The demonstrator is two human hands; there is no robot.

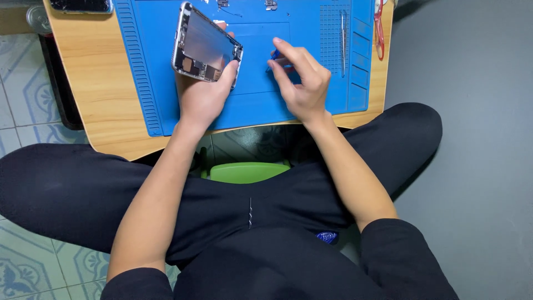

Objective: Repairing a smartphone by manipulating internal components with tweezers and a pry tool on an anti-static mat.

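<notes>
Two bare hands worked over a blue mat on a small wooden tabletop.

The left hand (pixel 202 91) reached up from the tabletop's near edge, its grip grasping one opened phone shell (pixel 205 43) by its lower end, tilted above the mat's (pixel 252 103) middle. The right hand (pixel 300 80) bent at the wrist just beside it, fingertips pinched on one small blue tool (pixel 276 54) over the mat's centre. One pair of tweezers (pixel 343 39) lay toward the mat's right edge, one red-handled tool (pixel 379 30) at the tabletop's (pixel 94 72) far right corner, and one dark phone (pixel 80 5) at its far left corner.
</notes>
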